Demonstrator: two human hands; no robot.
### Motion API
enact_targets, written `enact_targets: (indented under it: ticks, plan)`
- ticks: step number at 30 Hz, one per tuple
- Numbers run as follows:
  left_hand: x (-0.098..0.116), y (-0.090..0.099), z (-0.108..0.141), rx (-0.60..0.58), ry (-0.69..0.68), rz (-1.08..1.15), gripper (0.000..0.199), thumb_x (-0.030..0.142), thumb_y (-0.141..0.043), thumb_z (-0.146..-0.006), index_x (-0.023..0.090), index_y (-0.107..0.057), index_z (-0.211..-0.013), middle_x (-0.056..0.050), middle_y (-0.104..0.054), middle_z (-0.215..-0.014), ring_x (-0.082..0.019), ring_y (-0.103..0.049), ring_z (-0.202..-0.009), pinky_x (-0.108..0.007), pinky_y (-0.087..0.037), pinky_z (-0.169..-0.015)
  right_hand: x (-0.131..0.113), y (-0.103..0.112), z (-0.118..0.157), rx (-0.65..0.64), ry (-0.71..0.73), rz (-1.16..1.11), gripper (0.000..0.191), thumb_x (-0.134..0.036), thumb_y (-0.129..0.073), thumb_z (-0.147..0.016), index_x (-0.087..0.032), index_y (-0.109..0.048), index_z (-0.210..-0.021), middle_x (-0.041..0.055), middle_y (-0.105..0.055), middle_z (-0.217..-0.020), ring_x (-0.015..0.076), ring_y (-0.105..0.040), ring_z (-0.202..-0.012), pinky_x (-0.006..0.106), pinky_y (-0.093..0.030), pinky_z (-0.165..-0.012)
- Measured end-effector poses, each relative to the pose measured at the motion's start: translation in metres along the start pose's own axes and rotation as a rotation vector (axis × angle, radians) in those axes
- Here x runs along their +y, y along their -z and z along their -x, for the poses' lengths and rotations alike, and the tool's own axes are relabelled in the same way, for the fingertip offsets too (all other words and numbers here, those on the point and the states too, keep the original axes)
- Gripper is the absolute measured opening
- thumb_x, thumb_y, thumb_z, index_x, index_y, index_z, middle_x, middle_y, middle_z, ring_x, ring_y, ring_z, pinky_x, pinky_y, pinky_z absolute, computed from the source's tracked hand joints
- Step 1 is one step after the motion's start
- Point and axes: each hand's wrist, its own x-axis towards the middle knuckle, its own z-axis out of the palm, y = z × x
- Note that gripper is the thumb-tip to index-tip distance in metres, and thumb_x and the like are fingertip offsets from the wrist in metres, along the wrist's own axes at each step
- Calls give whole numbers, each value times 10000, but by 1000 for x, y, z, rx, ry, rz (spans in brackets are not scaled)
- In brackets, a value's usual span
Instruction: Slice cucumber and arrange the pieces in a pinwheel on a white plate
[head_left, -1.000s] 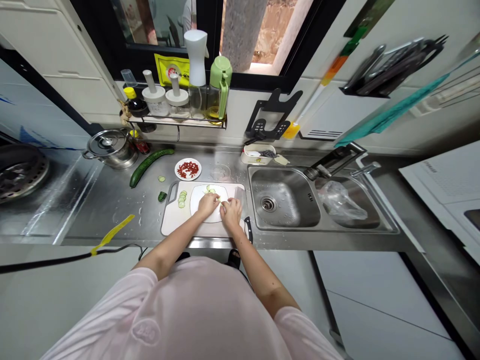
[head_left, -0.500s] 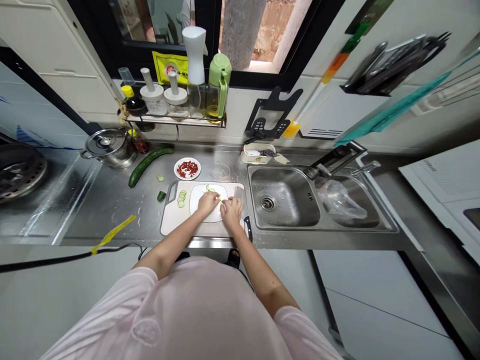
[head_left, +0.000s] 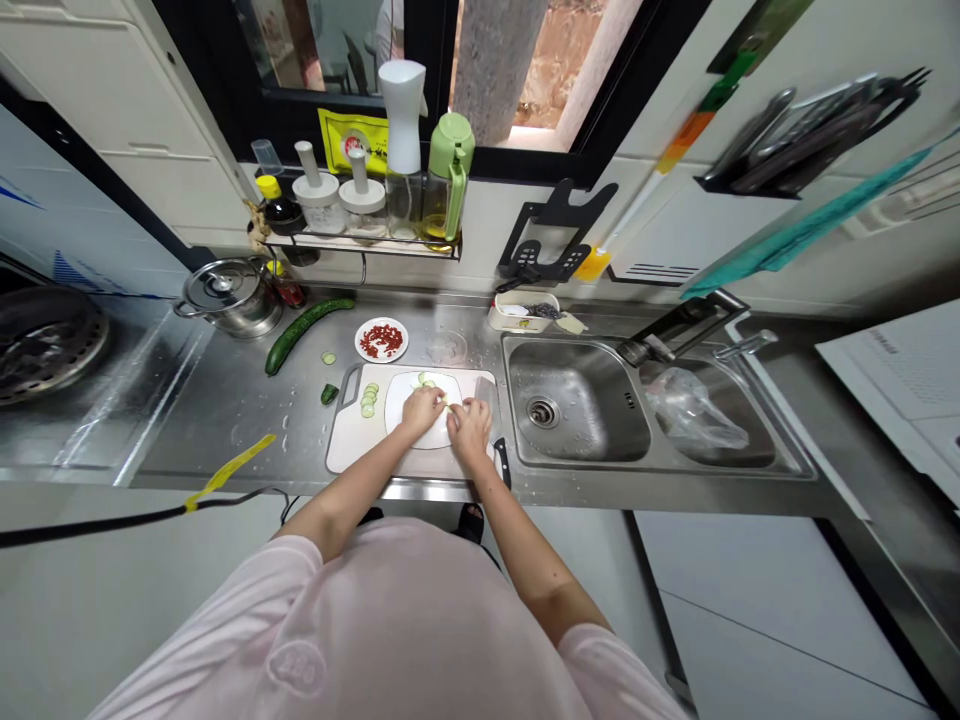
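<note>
Left hand (head_left: pixel 422 408) and right hand (head_left: pixel 470 430), fingers pressed together over one white plate (head_left: pixel 435 438) on one board (head_left: pixel 352 450); any pinched piece too small to tell. Four cucumber slices (head_left: pixel 367 403) beside the plate, one whole cucumber (head_left: pixel 307 333) farther left.

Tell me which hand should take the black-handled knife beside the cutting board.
Right hand: it is closest to the knife's black handle, at the cutting board's edge; the left hand is farther off.

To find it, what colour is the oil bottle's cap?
The cap is pale green, best seen in the head view.
</note>
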Motion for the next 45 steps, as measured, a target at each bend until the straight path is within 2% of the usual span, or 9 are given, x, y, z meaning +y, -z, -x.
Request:
enact_targets:
  ticks: [10, 17, 22, 27, 31, 35, 41, 45]
  plan:
    - [-3, 3, 7, 31, 17, 29, 193, 289, -539, -836, 223, -645, -983, -32, -632, -899, -166, -542, -912, -266, -407, -805, -4, 8, 12, 46, -13, -39, 222, -271, -479, -866, -203, -645, -995, 96, -480, -1111, 260, -328, -1100, 409, -273, -940]
    - [-4, -2, 16, 65, -19, 45, 177, 297, -540, -829, 222, -636, -958, -24, -619, -859, -165, -536, -900, -265, -398, -801, -8, 6, 8, 55, -7, -62, 226, -280, -473, -867, -199, -642, -994, 91, -476, -1113, 254, -330, -1092, 401, -276, -934]
    - [0, 0, 30, 63, -34, 79, 182, 303, -542, -828, 227, -637, -964, -19, -621, -844, -162, -538, -895, -261, -400, -807, -12, 8, 10, 85, -7, -104, 218, -267, -484, -861, -204, -652, -985, 93, -486, -1114, 259, -327, -1113, 424, -269, -953]
    - [-5, 11, 54, 71, -38, 136, 191, 313, -544, -830, 228, -640, -973, -10, -624, -828, -149, -551, -893, -255, -407, -839, -16, 17, 16, 92, -6, -138, 205, -244, -487, -855, -202, -656, -964, 89, -496, -1110, 251, -336, -1114, 416, -283, -955]
    - [-20, 22, 74, 117, 22, 180, 204, 321, -543, -828, 223, -646, -975, -10, -631, -821, -146, -569, -867, -253, -420, -825, -17, 26, 20, 94, -10, -155, 200, -235, -488, -849, -206, -662, -943, 89, -500, -1098, 256, -339, -1116, 423, -283, -953]
    - [-46, 36, 88, 202, 130, 186, 216, 329, -537, -822, 223, -649, -972, -10, -638, -816, -146, -582, -828, -247, -430, -787, -16, 30, 22, 115, -20, -164, 198, -245, -487, -851, -205, -666, -925, 87, -511, -1080, 253, -352, -1107, 416, -290, -953]
    - [-87, 59, 94, 346, 320, 140, 250, 368, -532, -803, 238, -637, -989, 1, -643, -805, -155, -587, -840, -239, -424, -755, -10, 29, 27, 158, -47, -181, 203, -245, -487, -849, -210, -673, -921, 90, -522, -1082, 262, -352, -1111, 442, -296, -951]
    - [-100, 68, 95, 383, 426, 90, 286, 404, -520, -806, 246, -622, -1022, -2, -649, -835, -160, -591, -831, -244, -411, -727, -6, 31, 27, 191, -61, -193, 204, -237, -482, -846, -212, -669, -921, 94, -523, -1085, 266, -358, -1114, 457, -301, -946]
